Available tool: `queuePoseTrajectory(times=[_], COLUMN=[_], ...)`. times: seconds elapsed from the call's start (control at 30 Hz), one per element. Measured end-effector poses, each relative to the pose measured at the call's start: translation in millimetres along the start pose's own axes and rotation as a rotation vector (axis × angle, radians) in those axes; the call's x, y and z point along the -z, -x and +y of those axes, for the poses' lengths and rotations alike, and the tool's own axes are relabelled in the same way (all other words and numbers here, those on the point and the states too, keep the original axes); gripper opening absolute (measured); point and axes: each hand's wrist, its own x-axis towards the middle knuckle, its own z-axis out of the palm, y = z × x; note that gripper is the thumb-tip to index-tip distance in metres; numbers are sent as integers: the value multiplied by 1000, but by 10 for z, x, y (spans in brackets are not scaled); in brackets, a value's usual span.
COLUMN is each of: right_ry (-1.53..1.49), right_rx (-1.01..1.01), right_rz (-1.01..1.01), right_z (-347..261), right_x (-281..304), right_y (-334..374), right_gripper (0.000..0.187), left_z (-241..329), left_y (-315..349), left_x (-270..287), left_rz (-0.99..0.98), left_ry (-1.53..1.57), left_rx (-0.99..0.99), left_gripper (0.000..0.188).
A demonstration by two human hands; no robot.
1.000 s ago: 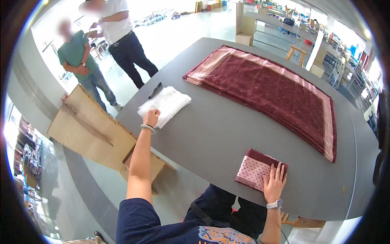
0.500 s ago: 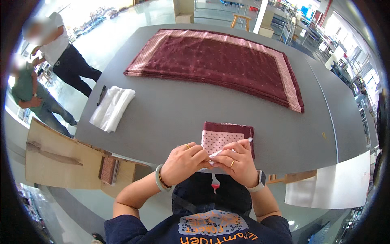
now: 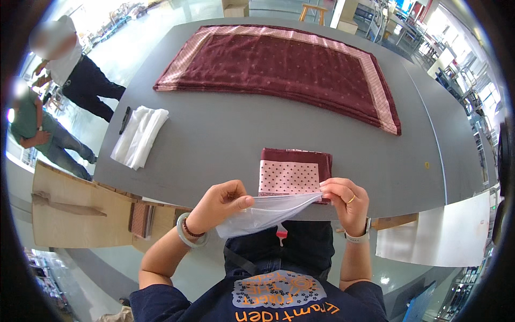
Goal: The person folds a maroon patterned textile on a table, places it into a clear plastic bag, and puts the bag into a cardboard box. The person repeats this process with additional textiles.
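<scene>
Between my two hands a translucent plastic bag (image 3: 263, 216) is stretched sideways at the table's near edge. My left hand (image 3: 221, 206) grips one end of its top edge, thumb pressed over it. My right hand (image 3: 347, 204) pinches the opposite corner between thumb and fingers. Just beyond the bag lies a small folded scarf (image 3: 289, 177), pink with dark dots and a maroon border; the bag and my right fingers overlap its near side. Whether my fingers touch the scarf I cannot tell.
A stack of large maroon cloths with pink borders (image 3: 284, 70) covers the far side of the grey table (image 3: 214, 129). At left lie a pile of clear bags (image 3: 140, 137) and a black pen (image 3: 125, 120). Two people (image 3: 88, 80) stand left of the table.
My hands have moved apart, and the bag, bunched between my fingers before, is now spread wide between them. The whole view has shifted slightly.
</scene>
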Motion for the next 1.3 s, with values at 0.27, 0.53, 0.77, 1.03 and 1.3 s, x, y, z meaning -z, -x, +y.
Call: queuePoseTrajectory(times=[0.27, 0.53, 0.77, 1.03, 1.3], right_ry=[38, -95, 688, 668, 676], right_rx=[67, -345, -372, -649, -286], right_rz=[174, 384, -136, -297, -258], right_z=[175, 484, 864, 794, 789], right_x=[37, -482, -1094, -1478, -1600], right_y=[-63, -81, 451, 116, 286], right_gripper=[18, 38, 64, 109, 55], left_z=[267, 491, -468, -722, -678], left_y=[220, -282, -1389, -1855, -1604], left_x=[-41, 336, -142, -67, 254], left_rz=[-179, 818, 293, 119, 73], left_ry=[-809, -1386, -1523, -1299, -1083], left_rx=[-524, -817, -778, -462, -448], left_gripper=[24, 22, 38, 61, 33])
